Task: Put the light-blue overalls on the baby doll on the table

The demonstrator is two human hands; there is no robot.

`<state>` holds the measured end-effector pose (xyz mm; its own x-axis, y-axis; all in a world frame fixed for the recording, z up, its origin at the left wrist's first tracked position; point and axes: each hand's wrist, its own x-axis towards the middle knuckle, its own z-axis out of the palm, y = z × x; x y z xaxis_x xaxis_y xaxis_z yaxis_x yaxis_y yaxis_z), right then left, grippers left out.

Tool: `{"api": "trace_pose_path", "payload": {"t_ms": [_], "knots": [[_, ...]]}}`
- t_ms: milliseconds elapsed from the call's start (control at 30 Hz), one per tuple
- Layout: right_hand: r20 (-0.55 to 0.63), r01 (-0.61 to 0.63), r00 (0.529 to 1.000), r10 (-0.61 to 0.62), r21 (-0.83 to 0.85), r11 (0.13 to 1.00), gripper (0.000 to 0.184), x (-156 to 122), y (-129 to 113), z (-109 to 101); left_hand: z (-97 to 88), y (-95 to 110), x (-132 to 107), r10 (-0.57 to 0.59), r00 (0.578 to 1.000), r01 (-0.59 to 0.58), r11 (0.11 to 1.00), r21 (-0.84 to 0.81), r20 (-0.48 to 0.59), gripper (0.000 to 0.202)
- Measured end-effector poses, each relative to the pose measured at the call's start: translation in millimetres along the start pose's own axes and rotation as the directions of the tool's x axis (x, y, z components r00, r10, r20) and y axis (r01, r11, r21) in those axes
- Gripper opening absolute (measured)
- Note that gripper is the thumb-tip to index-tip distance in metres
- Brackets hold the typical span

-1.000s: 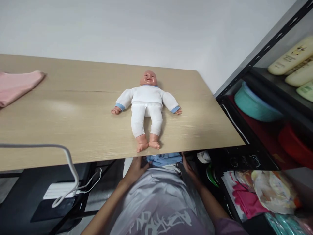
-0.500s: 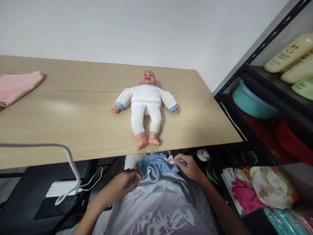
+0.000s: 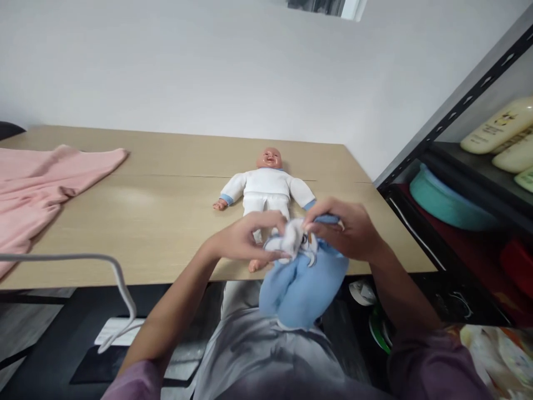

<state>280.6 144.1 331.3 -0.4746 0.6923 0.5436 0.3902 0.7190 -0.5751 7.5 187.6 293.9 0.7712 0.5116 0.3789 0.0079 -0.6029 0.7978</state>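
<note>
A baby doll in white clothes with blue cuffs lies on its back on the light wooden table, head towards the wall. In front of its legs I hold up a small light-blue garment with a white printed part at its top. My left hand pinches the garment's upper left edge. My right hand grips its upper right edge. Both hands hover just above the table's near edge and hide the doll's lower legs.
A pink cloth lies on the table's left part. A white hanger juts over the near left edge. A black metal shelf at the right holds a teal basin, cream bottles and a red tub.
Both hands rose from below the table edge with the blue garment and now hold it up in front of the doll. The camera tilted up and shifted left.
</note>
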Motion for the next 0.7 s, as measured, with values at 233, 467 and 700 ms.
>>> {"api": "trace_pose_path", "payload": {"t_ms": [233, 467, 700], "knots": [[0.204, -0.209, 0.967, 0.153, 0.293, 0.933, 0.070, 34.8, 57.4, -21.2, -49.0, -14.9, 44.3, 0.052, 0.992, -0.047, 0.998, 0.040, -0.112, 0.041], [0.226, -0.200, 0.963, 0.143, 0.250, 0.947, 0.045, 49.8, 104.0, -5.2, -92.8, -29.4, 61.7, -0.018, 0.999, 0.021, 0.996, 0.084, -0.043, 0.044], [0.331, -0.326, 0.918, 0.219, 0.312, 0.893, 0.069, 67.4, 125.4, 11.0, -112.5, -56.7, 75.1, -0.081, 0.990, 0.076, 0.996, 0.043, 0.115, 0.044]]}}
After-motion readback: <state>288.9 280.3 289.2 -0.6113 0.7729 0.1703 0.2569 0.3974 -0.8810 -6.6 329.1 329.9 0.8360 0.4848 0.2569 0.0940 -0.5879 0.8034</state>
